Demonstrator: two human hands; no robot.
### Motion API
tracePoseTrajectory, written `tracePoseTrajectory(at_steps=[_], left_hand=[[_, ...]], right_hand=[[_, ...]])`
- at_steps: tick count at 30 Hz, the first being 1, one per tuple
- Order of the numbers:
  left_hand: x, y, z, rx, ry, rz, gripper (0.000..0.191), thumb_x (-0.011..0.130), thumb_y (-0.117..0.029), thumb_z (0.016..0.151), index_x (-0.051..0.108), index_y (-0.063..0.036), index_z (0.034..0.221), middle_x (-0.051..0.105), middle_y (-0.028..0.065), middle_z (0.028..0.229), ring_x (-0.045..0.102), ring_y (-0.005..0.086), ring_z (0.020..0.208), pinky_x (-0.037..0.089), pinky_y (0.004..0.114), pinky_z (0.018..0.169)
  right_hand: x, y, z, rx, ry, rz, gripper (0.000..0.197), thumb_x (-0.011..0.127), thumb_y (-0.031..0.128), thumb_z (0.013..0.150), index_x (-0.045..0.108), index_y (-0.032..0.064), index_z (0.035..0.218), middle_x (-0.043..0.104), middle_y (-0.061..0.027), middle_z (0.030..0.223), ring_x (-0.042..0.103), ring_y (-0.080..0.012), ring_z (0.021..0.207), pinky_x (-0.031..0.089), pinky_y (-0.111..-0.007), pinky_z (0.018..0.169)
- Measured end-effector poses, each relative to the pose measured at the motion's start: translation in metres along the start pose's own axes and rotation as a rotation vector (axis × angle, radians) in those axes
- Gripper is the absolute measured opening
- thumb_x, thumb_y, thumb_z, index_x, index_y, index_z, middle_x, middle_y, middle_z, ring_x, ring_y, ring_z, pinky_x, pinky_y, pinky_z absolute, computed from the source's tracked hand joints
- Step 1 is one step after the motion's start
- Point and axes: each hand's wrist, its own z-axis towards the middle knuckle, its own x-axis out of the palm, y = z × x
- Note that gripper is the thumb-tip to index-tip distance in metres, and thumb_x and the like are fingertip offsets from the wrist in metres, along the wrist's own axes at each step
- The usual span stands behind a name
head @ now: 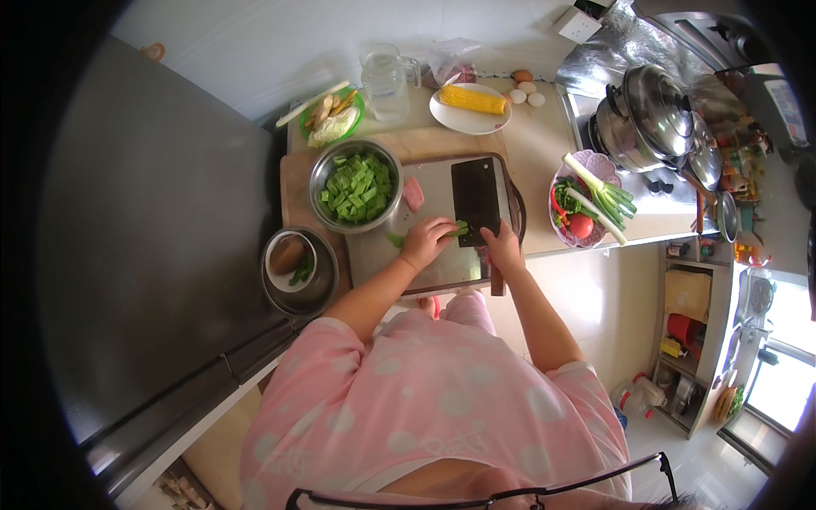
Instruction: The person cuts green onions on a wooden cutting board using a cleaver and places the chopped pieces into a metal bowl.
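Observation:
My right hand (503, 250) is closed around a Chinese cleaver with a dark blade (475, 197) and a wooden handle. The blade's lower part is beside a piece of green vegetable (458, 229), which my left hand (429, 242) holds down with its fingertips. Both are over a metal-faced cutting board (382, 274). Another green piece (395, 240) lies left of my left hand. Farther back on the board is a pink slab of meat (413, 194). A steel bowl (315, 205) full of cut green pieces (357, 190) rests over the board's left edge.
At the lower left, a larger metal bowl (270, 294) holds a white bowl (274, 284). Behind stand a green plate (361, 116) of vegetables, a glass pitcher (385, 86), a white plate (468, 126) with corn, and several eggs (525, 89). A pink basket (596, 162) and steel pot (621, 140) are right.

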Motion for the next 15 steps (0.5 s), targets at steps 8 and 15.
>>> tracePoseTrajectory(at_steps=[8, 15], left_hand=[[-0.004, -0.006, 0.003, -0.003, 0.067, -0.001, 0.027, 0.071, -0.010, 0.070, 0.065, -0.0124, 0.096, 0.059, 0.0043, 0.095, 0.059, 0.0267, 0.089, 0.050, 0.037, 0.077], [-0.012, -0.018, 0.005, -0.047, 0.079, 0.206, 0.037, 0.074, -0.014, 0.066, 0.061, -0.0121, 0.100, 0.057, 0.0043, 0.099, 0.054, 0.0268, 0.097, 0.043, 0.040, 0.087]], right_hand=[[0.003, 0.005, 0.006, -0.023, -0.026, -0.038, 0.034, 0.063, 0.023, 0.086, 0.051, -0.0053, 0.100, 0.060, -0.0166, 0.059, 0.057, -0.0222, 0.041, 0.044, -0.035, 0.039], [-0.014, 0.011, -0.021, 0.152, -0.082, 0.020, 0.033, 0.067, 0.019, 0.081, 0.056, -0.0004, 0.106, 0.063, -0.0125, 0.071, 0.061, -0.0204, 0.057, 0.047, -0.034, 0.052]])
